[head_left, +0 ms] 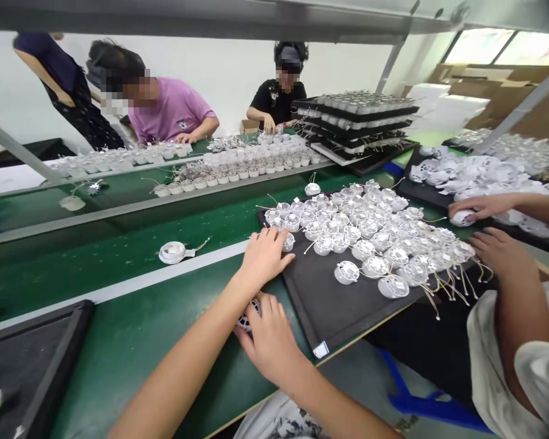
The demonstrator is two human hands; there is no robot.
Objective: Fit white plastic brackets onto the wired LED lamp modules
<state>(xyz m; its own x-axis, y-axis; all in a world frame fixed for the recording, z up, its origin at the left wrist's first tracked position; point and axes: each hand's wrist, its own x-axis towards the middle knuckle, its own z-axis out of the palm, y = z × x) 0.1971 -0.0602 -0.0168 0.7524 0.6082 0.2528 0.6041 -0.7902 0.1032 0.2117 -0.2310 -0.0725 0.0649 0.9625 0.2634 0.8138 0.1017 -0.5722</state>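
My left hand (264, 253) reaches over the left edge of a black tray (320, 305), its fingers bent at a round white part (288, 242) there; whether it grips that part is hard to see. Nearer to me, below my left forearm, my right hand (266, 329) has its fingers wrapped round a round part with a dark slotted face (247, 316), over the green table (165, 353). Many white round housings (366, 228) with thin wires fill the far and right side of the tray.
A white part (176, 252) with a wire lies on the green belt (119, 250). Another black tray (73, 347) is at lower left. A neighbour's hands (487, 207) work at right. Beyond the belt are rows of parts (238, 171), stacked trays (357, 122) and several people.
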